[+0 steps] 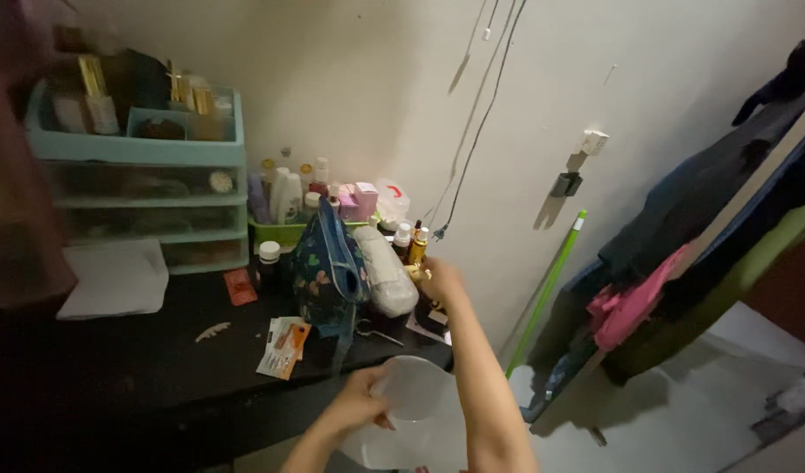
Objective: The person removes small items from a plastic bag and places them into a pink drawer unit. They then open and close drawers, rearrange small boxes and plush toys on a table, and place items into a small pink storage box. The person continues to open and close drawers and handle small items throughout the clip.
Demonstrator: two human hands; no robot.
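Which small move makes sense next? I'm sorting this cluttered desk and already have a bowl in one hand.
Probably lift the small amber bottle clear and bring it over the white bowl. The right hand is already at that bottle among others on the dark desk, while the left hand holds the bowl's rim just below the edge.

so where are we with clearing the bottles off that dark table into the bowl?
Done: nothing shows inside the white bowl yet. In hand: the left hand holds the bowl by its rim below the table edge; the right hand is closed on a small gold-capped bottle. Left: the other small bottles, the blue pouch and the sachets sit on the table.
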